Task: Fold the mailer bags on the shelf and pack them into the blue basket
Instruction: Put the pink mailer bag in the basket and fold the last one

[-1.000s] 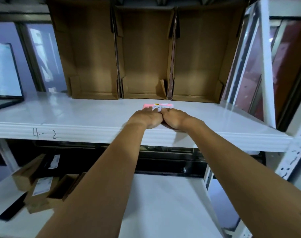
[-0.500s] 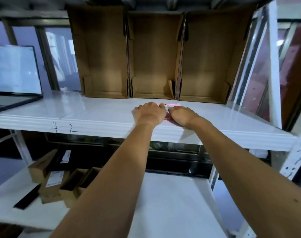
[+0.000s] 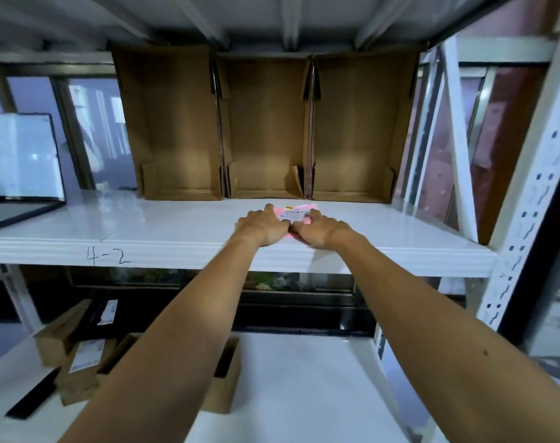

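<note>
Pressing the pink mailer bag [image 3: 299,212] onto the shelf [image 3: 176,225], your left hand [image 3: 263,227] and right hand [image 3: 320,231] are lying fingers released; you should be sliding them outward, sharpening the crease.

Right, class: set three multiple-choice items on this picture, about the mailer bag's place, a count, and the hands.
1. Where does the pink mailer bag lie? A in a drawer; B on the white shelf; C on the floor.
2. How many cardboard boxes stand behind it? A three; B two; C five.
3. The left hand and right hand: A hang free; B lift a box; C both rest on the bag.
Key: B, it lies flat on the shelf; A, three stand side by side; C, both cover its near part.
</note>
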`<state>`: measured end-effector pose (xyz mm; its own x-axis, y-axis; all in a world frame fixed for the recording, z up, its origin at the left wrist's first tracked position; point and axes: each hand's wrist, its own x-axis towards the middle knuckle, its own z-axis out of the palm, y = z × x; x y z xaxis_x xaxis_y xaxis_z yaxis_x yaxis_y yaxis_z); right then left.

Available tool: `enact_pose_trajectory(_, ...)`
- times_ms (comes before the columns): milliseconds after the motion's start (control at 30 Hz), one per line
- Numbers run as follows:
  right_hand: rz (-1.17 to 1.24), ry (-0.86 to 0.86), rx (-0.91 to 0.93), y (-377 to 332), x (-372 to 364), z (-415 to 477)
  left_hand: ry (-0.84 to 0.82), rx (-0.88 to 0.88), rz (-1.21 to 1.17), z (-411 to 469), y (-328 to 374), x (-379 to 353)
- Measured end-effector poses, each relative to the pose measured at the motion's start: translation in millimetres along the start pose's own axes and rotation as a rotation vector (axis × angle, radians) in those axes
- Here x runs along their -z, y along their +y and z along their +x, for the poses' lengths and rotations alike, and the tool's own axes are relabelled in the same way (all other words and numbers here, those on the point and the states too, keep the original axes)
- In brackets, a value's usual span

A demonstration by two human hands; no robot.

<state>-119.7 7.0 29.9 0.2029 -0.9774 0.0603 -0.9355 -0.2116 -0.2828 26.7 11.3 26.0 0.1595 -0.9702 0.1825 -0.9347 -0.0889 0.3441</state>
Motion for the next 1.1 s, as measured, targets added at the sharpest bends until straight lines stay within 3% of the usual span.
enact_pose_trajectory(133,0.167,0.01,0.021,7,0,-9,0.02,0.064,-0.113,-1,-4,0)
enact_pose_trajectory(400,0.864,0.127,0.094,27,4,-28,0.084,-0.064,-0.134,-18,-8,-4)
enact_pose_trajectory(767,1.047,0.154,0.084,38,10,-70,0.206,-0.108,-0.418,-53,-6,-10)
enact_pose_trajectory(933,1.107,0.197,0.069,39,0,-91,0.496,-0.171,-0.415,-102,-13,-14)
enact_pose_trajectory(1000,1.197,0.208,0.054,42,-4,-100,0.454,-0.118,-0.429,-120,-10,-22)
enact_pose_trajectory(1100,1.325,0.176,0.036,49,-17,-117,0.189,-0.063,-0.695,-142,-3,-36)
